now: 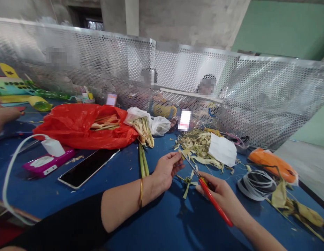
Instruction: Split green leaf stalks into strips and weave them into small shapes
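My left hand, with a gold bangle at the wrist, pinches a small yellowish strip of dried husk between thumb and fingertips. My right hand grips red-handled pliers, whose narrow metal jaws point up and left to the strip. Whether the jaws touch it is hard to make out. Below the jaws, a small knotted bundle of green strips lies on the blue table. Just beyond the tool spreads a heap of dried husk scraps, partly under a white sheet.
Left are a red plastic bag of husks, a phone and a purple power strip with cable. Green stalks lie centrally. A wire coil and orange packet sit right. A perforated metal screen stands behind. Another person's hand shows far left.
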The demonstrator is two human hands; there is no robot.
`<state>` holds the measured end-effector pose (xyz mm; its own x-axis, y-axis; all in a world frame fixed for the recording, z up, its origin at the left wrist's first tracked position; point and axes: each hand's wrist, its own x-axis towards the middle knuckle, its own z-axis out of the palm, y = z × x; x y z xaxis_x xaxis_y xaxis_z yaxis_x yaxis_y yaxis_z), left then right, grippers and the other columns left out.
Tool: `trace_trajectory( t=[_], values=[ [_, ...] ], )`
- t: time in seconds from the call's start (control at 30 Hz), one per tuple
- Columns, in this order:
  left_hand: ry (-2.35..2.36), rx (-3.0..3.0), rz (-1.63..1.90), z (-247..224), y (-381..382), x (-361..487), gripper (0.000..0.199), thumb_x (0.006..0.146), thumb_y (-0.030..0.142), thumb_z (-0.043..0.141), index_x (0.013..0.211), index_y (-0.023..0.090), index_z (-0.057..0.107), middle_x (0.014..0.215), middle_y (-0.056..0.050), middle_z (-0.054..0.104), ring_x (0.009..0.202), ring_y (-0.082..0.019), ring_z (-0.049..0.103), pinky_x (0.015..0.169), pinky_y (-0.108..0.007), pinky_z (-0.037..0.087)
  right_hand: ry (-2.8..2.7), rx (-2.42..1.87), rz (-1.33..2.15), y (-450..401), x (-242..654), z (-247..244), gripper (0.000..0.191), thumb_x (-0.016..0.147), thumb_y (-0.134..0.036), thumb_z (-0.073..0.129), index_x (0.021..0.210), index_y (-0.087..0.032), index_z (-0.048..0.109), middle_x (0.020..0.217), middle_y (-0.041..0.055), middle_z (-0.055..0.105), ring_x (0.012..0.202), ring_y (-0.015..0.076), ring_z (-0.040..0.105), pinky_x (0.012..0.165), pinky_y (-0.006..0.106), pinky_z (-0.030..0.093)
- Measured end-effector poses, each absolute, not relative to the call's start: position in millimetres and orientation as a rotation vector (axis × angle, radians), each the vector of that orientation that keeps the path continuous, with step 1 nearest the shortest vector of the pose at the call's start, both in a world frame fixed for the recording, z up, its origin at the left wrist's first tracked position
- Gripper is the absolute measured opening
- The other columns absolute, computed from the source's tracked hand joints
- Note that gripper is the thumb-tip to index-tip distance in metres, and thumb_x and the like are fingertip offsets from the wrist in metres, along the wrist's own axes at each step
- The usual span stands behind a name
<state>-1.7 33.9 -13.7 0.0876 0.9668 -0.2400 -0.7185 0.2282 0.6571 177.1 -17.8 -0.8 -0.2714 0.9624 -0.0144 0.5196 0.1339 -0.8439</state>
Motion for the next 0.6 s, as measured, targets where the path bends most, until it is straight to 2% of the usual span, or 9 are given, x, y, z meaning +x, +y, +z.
trace_trajectory(
  t=[0.13,0.37,0.6],
  values=[
    [0.744,0.429,1.323,-12.8,33.0,-1.7,0.011,0.068,0.014,0.076,0.067,0.012,0.065,0.060,0.001,0.059,0.054,-0.008,0.056,0.055,-0.021,0.053,-1.893,-1.427,1.040,-16.9,178.6,-3.1,0.051,0.078,-0.046,0.063,0.118,-0.014,0.064,0.087,0.0020,0.066,0.076,0.0188,0.057,0.070,0.027,0.047],
    [0.795,0.496,1.302,-8.7,32.5,-5.0,0.012,0.069,0.017,0.076,0.068,0.012,0.065,0.061,0.000,0.061,0.055,-0.009,0.059,0.055,-0.021,0.053,-1.913,-1.464,0.937,-17.7,180.2,-1.1,0.050,0.078,-0.045,0.063,0.118,-0.015,0.065,0.083,0.0024,0.067,0.086,0.0238,0.060,0.078,0.031,0.049],
    [0.840,0.653,1.250,-6.0,33.7,-8.8,0.011,0.071,0.020,0.073,0.075,0.013,0.065,0.084,-0.009,0.073,0.062,-0.014,0.068,0.052,-0.020,0.050,-1.828,-1.487,0.798,-14.4,190.2,4.7,0.052,0.074,-0.045,0.066,0.116,-0.015,0.062,0.078,0.0029,0.066,0.080,0.0227,0.061,0.070,0.029,0.050]
  ],
)
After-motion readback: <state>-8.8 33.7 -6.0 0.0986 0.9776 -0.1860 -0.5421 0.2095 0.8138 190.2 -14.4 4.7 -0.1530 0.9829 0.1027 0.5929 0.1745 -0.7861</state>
